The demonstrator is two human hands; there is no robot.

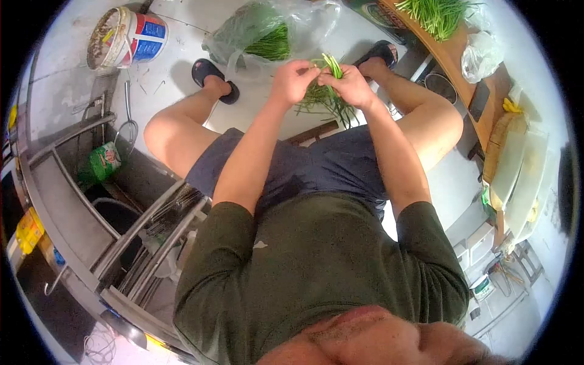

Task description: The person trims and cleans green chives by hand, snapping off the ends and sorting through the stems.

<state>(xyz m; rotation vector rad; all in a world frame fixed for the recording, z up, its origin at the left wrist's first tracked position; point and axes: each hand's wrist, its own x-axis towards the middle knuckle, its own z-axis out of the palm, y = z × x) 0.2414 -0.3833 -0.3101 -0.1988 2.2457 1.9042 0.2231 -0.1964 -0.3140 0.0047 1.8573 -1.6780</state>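
My right hand (351,85) is closed around a small bunch of green chives (333,66), whose pale ends stick up past the fingers. Close beside it, my left hand (294,81) pinches what looks like one thin chive by the end of the bunch. Below both hands, loose chives (322,100) lie scattered between my legs, the lower ones partly hidden. Farther off on the floor, a clear plastic bag (304,24) lies around a thick bundle of chives (269,42).
More chives (437,17) lie on a wooden tabletop (453,58) at upper right, with a white plastic bag (482,58) and a dark phone-like object (479,100). A bucket (137,38) stands at upper left. A metal rack (76,188) runs along my left side.
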